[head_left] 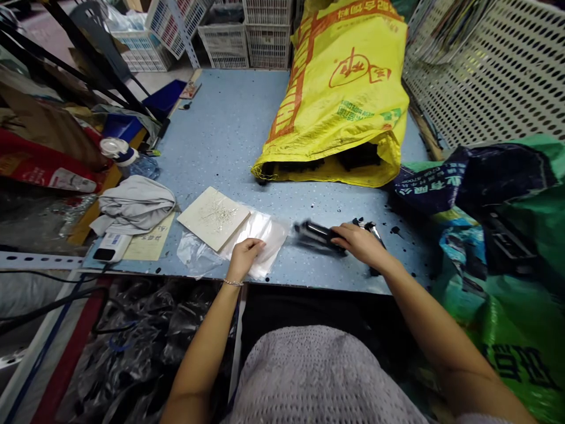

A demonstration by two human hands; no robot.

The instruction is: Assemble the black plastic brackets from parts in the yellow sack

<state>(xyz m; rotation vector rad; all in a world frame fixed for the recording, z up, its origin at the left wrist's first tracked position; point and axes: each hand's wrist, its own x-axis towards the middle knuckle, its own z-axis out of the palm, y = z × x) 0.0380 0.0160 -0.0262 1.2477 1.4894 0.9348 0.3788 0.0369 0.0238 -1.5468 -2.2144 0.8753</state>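
Observation:
My left hand has its thumb and fingers pinched on a clear plastic bag lying flat near the table's front edge. Beneath the other end of that bag sits a square cream board with tiny pale bits on it. My right hand grips a glossy black plastic part by its right end; motion smears its outline, and its exact kind is unclear. Another dark part lies just beyond my right hand, partly hidden by it.
A yellow woven sack lies at the back, its mouth facing me with dark items inside. Green and dark bags crowd the right side. At left are a grey cloth, a white device and a bottle. White crates stand behind.

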